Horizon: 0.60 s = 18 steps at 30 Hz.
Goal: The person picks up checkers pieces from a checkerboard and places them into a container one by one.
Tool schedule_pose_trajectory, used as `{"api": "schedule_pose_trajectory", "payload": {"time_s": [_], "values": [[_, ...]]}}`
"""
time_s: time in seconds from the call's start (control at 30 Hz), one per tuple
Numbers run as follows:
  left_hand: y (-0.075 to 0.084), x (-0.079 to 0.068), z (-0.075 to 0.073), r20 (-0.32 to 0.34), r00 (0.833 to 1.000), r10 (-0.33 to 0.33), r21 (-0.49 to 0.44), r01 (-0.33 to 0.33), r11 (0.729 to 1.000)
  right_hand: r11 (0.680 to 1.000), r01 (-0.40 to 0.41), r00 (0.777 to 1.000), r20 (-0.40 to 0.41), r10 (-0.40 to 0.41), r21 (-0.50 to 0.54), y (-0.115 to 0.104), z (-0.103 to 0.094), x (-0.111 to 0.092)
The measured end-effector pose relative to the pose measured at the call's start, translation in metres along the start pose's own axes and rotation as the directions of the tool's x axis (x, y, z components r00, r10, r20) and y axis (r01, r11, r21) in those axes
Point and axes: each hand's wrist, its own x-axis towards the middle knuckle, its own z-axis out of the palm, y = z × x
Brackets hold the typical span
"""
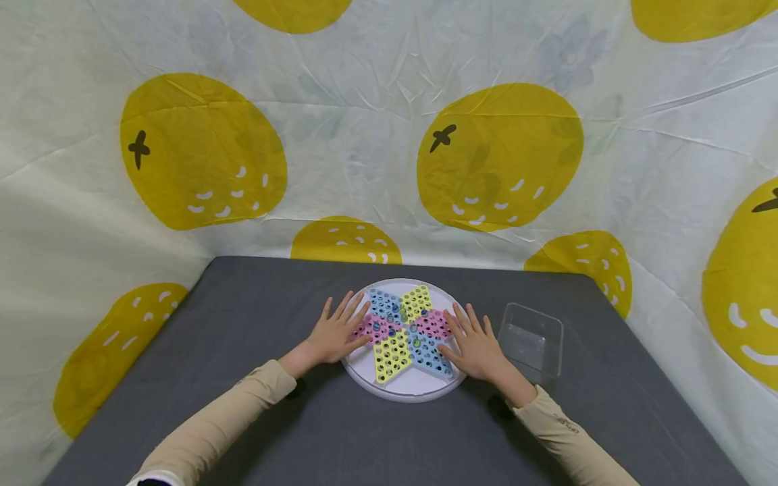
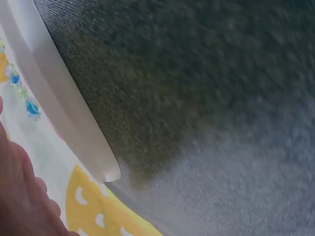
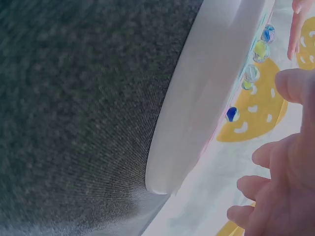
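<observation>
A round white Chinese checkers board (image 1: 358, 374) lies on the table, its six-pointed star of holed blue, yellow and pink sections around the middle. Glass marbles (image 3: 232, 114) sit among the holes, mostly near the centre. Over the board's left side is my left hand (image 1: 334, 334), fingers spread and straight. My right hand (image 1: 477, 347) is spread the same way over the right side. Neither hand holds anything. In the right wrist view the fingers appear raised above the board's rim (image 3: 197, 98); whether any fingertip touches the board, I cannot tell.
A clear plastic box (image 1: 531, 341) stands on the table just right of the board, close to my right hand. Dark grey cloth (image 1: 389, 445) covers the table. White curtain (image 1: 358, 148) with yellow fruit prints hangs behind it and at both sides.
</observation>
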Motion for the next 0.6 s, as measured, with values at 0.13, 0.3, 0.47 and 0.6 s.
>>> {"api": "schedule_pose_trajectory", "payload": {"time_s": [0.13,0.3,0.47,0.6], "values": [[-0.003,0.000,-0.001,0.019,1.000,0.007,-0.006,-0.007,1.000,1.000,0.001,1.000,0.004,-0.001,-0.011,0.000,-0.002,0.000],[-0.008,0.000,0.000,0.037,0.999,0.015,0.000,-0.015,1.000,1.000,-0.001,1.000,0.005,0.001,-0.011,0.000,-0.005,0.000],[-0.011,0.000,0.000,0.064,0.998,0.016,0.014,-0.017,1.000,1.000,0.000,1.000,0.007,0.000,-0.009,-0.001,-0.007,0.001],[-0.011,-0.001,-0.002,0.076,0.997,0.020,0.005,-0.020,1.000,1.000,-0.002,1.000,0.015,0.002,-0.003,-0.001,-0.008,0.001]]}}
